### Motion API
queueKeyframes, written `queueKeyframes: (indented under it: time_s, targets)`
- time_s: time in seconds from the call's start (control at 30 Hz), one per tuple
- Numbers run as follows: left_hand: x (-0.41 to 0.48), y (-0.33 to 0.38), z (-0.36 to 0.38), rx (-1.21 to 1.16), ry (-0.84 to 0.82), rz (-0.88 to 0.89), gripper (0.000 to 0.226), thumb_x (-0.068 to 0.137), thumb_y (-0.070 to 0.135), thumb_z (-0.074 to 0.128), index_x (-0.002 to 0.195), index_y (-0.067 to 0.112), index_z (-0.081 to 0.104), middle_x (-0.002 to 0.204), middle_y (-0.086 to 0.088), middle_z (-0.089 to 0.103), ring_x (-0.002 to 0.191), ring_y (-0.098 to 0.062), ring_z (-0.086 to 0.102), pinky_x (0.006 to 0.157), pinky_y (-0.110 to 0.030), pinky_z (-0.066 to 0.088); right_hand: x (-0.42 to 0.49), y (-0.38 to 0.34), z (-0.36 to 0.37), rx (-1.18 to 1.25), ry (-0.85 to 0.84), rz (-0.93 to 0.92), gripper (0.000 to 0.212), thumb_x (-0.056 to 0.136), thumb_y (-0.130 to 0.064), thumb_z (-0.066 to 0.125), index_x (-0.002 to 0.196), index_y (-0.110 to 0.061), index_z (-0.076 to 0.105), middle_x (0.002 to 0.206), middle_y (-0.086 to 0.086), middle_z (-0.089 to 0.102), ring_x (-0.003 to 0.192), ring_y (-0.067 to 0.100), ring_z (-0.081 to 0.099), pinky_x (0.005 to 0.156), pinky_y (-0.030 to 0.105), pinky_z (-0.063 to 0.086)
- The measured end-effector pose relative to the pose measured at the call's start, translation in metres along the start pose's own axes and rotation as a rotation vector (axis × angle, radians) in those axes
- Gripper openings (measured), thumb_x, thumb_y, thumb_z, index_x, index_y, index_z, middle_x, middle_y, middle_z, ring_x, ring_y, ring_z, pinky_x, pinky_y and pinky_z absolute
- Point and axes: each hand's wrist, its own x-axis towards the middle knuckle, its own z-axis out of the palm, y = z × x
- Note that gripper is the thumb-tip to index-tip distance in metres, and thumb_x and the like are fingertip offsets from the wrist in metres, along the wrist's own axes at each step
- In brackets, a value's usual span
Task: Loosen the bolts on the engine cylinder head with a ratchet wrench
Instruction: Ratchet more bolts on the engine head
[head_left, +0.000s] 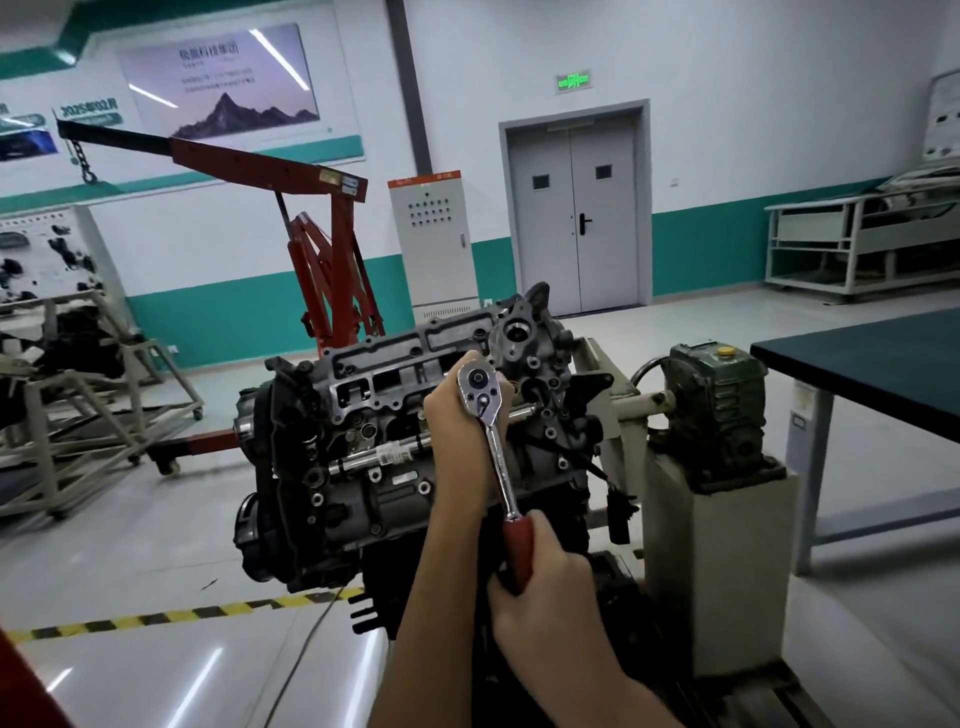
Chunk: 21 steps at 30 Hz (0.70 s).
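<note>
The engine (363, 457) hangs on a stand at the centre, its grey cylinder head (415, 358) facing up and toward me, with several bolt holes along its edges. A chrome ratchet wrench (493, 441) with a red handle points its head at the right part of the cylinder head. My left hand (457, 415) wraps around the ratchet head from the left and behind. My right hand (540, 587) grips the red handle lower down. The socket and the bolt under the ratchet head are hidden.
The beige engine stand with a green gearbox (722, 400) is at the right, and a dark-topped table (872, 369) stands beyond it. A red engine hoist (322, 249) stands behind the engine. A metal frame trolley (78, 415) is at the left. Yellow-black floor tape (156, 618) runs below.
</note>
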Motion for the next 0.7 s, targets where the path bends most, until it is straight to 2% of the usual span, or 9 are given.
queueKeyframes:
  time_s: [0.03,0.07,0.17,0.27,0.37,0.43,0.57,0.63,0.7]
  targets:
    - [0.002,0.001,-0.003,-0.007,-0.049,0.007,0.037,0.086,-0.01,0.05,0.065,0.019,0.044,0.058,0.006,0.039,0.055,-0.005,0.033,0.055,-0.023,0.032,0.002,0.001,-0.003,0.005,-0.007,0.003,0.028,0.074,-0.016,0.062,0.091,-0.027,0.043,0.066,-0.004,0.052,0.056,0.006,0.054,0.055,0.02,0.047]
    - [0.005,0.003,-0.006,0.006,-0.107,0.022,0.036,0.084,-0.011,0.048,0.062,0.017,0.04,0.058,0.001,0.035,0.056,-0.008,0.029,0.055,-0.027,0.028,0.006,0.005,-0.012,-0.014,-0.022,-0.005,0.031,0.074,-0.013,0.064,0.089,-0.029,0.041,0.064,-0.006,0.049,0.053,0.003,0.052,0.051,0.012,0.043]
    - [0.008,0.008,-0.012,0.11,-0.195,0.022,0.039,0.079,-0.012,0.048,0.057,0.019,0.038,0.054,0.01,0.036,0.057,-0.011,0.032,0.056,-0.028,0.029,0.026,0.017,-0.062,-0.257,-0.093,-0.126,0.035,0.073,-0.008,0.065,0.094,-0.029,0.046,0.063,-0.007,0.05,0.049,0.0,0.048,0.05,0.006,0.037]
    - [0.006,0.012,-0.013,0.112,-0.226,0.03,0.049,0.079,-0.015,0.051,0.054,0.025,0.038,0.048,0.015,0.038,0.049,-0.001,0.029,0.05,-0.016,0.027,0.066,0.017,-0.118,-0.595,-0.032,-0.341,0.023,0.077,-0.008,0.067,0.095,-0.015,0.055,0.062,-0.009,0.049,0.05,0.008,0.05,0.053,0.022,0.048]
    - [0.004,0.013,-0.013,0.074,-0.208,0.051,0.052,0.081,-0.01,0.059,0.052,0.03,0.042,0.048,0.015,0.042,0.049,-0.001,0.031,0.049,-0.013,0.028,0.092,0.006,-0.141,-0.783,0.032,-0.39,0.021,0.077,-0.015,0.067,0.089,-0.02,0.05,0.064,-0.011,0.047,0.054,0.012,0.052,0.06,0.033,0.051]
    - [0.0,0.011,-0.012,0.086,-0.162,0.082,0.046,0.081,-0.009,0.06,0.057,0.027,0.044,0.052,0.013,0.044,0.052,-0.001,0.032,0.051,-0.016,0.029,0.085,0.009,-0.134,-0.738,0.016,-0.359,0.021,0.078,-0.013,0.066,0.088,-0.02,0.049,0.063,-0.013,0.046,0.053,0.008,0.05,0.058,0.027,0.05]
    - [-0.006,0.007,-0.005,0.119,-0.025,0.148,0.027,0.08,-0.009,0.06,0.066,0.01,0.047,0.058,-0.002,0.045,0.057,-0.01,0.037,0.054,-0.028,0.033,0.035,0.016,-0.08,-0.375,-0.007,-0.199,0.032,0.074,-0.008,0.065,0.084,-0.027,0.042,0.056,-0.016,0.041,0.045,-0.001,0.046,0.047,0.007,0.036]
    - [-0.007,0.007,-0.001,0.091,-0.001,0.137,0.028,0.082,-0.007,0.061,0.065,0.005,0.043,0.058,-0.006,0.039,0.057,-0.011,0.034,0.054,-0.028,0.032,0.015,0.01,-0.044,-0.172,0.009,-0.108,0.038,0.072,-0.007,0.065,0.078,-0.031,0.036,0.054,-0.015,0.041,0.047,-0.003,0.05,0.043,0.003,0.033]
    - [-0.005,0.007,-0.001,0.032,-0.022,0.09,0.031,0.083,-0.011,0.058,0.064,0.005,0.039,0.059,0.001,0.033,0.057,-0.006,0.029,0.054,-0.024,0.029,0.003,0.004,-0.015,-0.022,-0.019,-0.057,0.036,0.074,-0.009,0.064,0.075,-0.032,0.037,0.057,-0.011,0.048,0.053,-0.003,0.054,0.044,0.006,0.037]
